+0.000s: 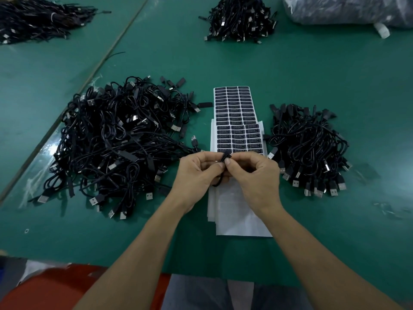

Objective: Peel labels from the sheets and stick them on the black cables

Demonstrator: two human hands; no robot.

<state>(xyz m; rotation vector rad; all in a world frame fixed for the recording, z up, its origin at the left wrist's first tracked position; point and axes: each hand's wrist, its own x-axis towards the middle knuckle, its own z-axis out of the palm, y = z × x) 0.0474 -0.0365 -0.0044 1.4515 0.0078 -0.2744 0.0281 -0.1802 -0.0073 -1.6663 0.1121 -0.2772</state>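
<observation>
left hand (pixel 196 173) and right hand (pixel 254 175) both pinch one cable (pixel 225 156) over the label sheets (pixel 238 121). small right pile (pixel 308 146) looks finished; large left heap (pixel 116 144) appears left to do.

The surface (pixel 312 74) is covered by a green mat, split by a pale seam (pixel 107 54) that runs diagonally from far to near left. Far right of the seam sits a bulky plastic bag (pixel 346 10). Glare lies along the seam's near end. Below it, past the surface's edge, is a red shape (pixel 55 287).
</observation>
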